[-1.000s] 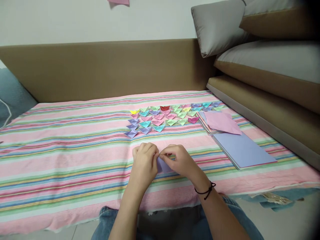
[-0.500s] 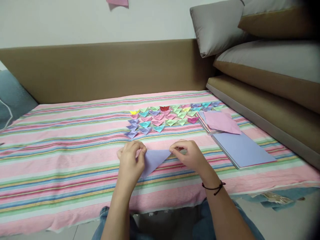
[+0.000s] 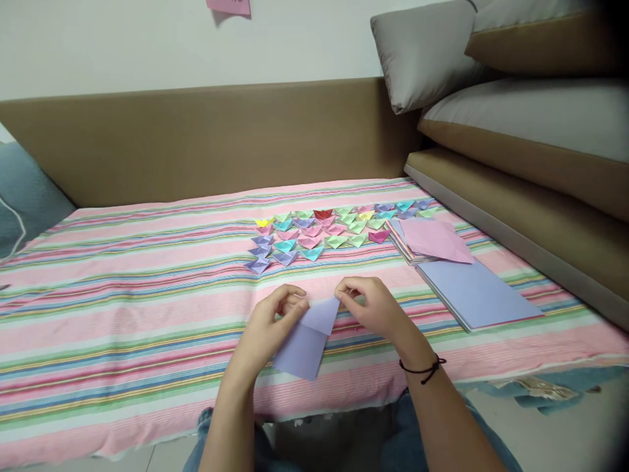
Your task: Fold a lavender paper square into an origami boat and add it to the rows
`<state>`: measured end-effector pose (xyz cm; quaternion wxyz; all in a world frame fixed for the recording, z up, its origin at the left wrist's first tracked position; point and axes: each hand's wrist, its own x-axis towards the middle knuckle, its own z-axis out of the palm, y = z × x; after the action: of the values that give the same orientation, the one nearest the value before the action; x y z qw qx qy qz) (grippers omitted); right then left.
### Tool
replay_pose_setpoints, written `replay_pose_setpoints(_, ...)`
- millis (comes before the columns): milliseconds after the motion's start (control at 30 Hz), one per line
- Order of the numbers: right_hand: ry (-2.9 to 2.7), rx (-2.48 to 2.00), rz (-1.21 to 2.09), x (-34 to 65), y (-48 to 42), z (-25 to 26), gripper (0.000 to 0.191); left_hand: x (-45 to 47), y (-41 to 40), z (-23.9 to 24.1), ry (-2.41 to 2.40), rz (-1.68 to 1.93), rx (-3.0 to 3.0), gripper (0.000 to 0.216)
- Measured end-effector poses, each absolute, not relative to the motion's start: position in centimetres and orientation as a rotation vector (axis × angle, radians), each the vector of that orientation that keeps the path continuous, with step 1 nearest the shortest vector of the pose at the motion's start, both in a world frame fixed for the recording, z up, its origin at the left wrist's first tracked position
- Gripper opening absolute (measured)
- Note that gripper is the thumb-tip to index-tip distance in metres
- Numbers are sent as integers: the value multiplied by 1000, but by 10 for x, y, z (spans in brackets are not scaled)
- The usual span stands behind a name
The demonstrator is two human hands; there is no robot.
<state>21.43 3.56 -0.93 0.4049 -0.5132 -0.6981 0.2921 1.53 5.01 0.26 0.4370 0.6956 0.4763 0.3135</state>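
Paper (image 3: 301,351), lavender, sits at 6 o'clock from the folded boats (image 3: 336,230), its 1-o'clock corner pinched by the right hand (image 3: 369,305), left hand (image 3: 270,320) at its 11-o'clock edge, grip indeterminable, presumably to steady the flap.

Lilac paper (image 3: 302,351) partly hidden (by hands (image 3: 268,321) (image 3: 373,303)).

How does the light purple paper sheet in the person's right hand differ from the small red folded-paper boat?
The light purple paper sheet is broad, with a folded flap; the small red folded-paper boat is compact and pointed.
The right hand pinches the sheet's corner; the boat rests untouched on the striped cloth.
Both are plain-coloured and show folding.
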Motion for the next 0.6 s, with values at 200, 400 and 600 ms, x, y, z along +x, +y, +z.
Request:
replay_pose_setpoints(200,-1678,-1276,783,220,36,-7,15,18,49,-2,1217,671,1715,25)
replay_pose_setpoints(400,-1256,-1225,874,223,36,-5,21,15,49,-2,1201,875,1460,30)
replay_pose_setpoints(600,-1158,-985,1282,186,37,-17,25,30,45,-3,1078,939,1367,28)
